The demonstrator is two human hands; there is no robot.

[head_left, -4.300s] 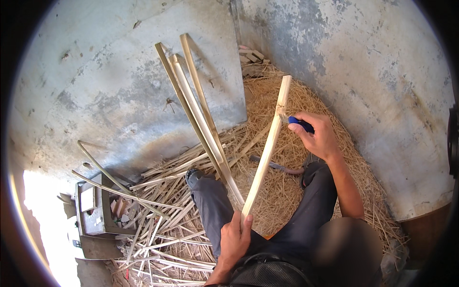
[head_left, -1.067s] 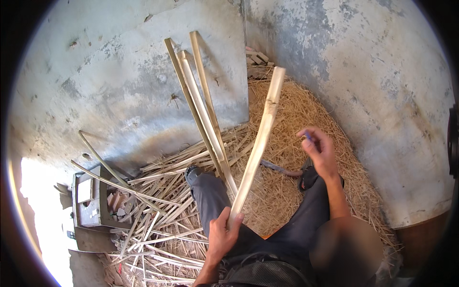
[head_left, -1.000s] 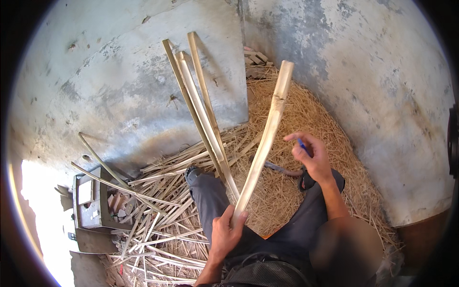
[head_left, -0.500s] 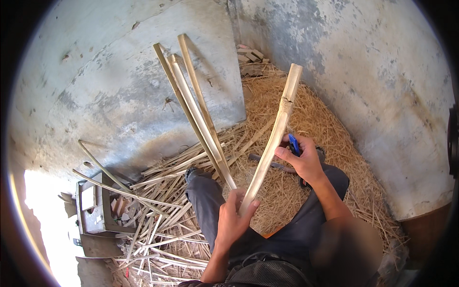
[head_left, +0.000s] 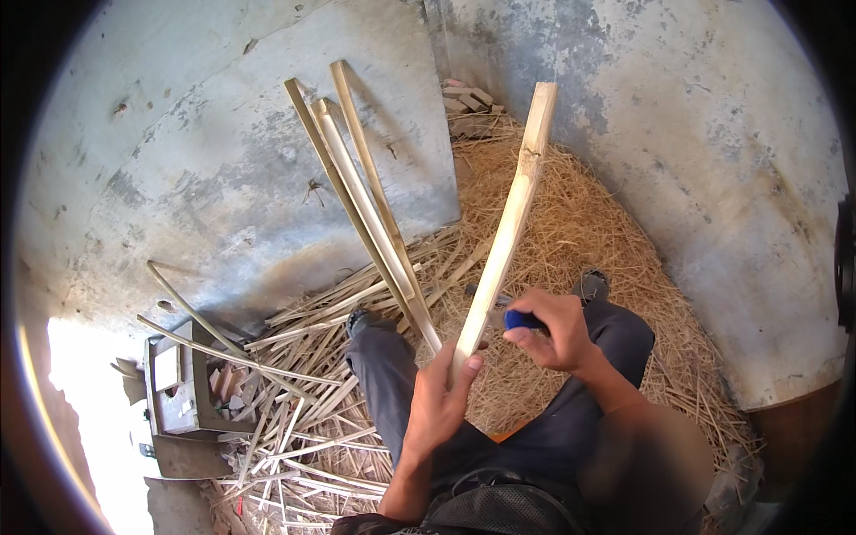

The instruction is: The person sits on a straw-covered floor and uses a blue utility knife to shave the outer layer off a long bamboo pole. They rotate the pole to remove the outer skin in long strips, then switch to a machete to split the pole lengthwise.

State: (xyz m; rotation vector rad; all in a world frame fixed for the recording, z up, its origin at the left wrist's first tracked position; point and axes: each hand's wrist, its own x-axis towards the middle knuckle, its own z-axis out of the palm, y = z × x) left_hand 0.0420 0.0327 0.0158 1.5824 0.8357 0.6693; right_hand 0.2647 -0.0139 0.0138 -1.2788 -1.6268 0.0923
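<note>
A long split bamboo strip (head_left: 506, 234), pale and slightly bent near a node, rises at a slant in front of me. My left hand (head_left: 439, 396) is closed round its lower end. To the right of the strip, my right hand (head_left: 555, 332) grips a blue-handled knife (head_left: 522, 319). The knife's blade is hard to make out beside the strip's edge. Beyond my left hand, several longer bamboo strips (head_left: 364, 196) lean upright against the wall.
Straw and shavings (head_left: 571, 214) cover the floor between and beyond my legs. Many thin strips (head_left: 303, 446) lie piled at the left, beside an open box (head_left: 183, 392) with scraps in it. Stained walls (head_left: 713, 178) meet in the far corner, where bricks (head_left: 468, 96) are stacked.
The bamboo strip has turned in my left hand, and its top has shifted up and slightly left. My right hand has come off the strip and moved lower, its fist round the knife handle.
</note>
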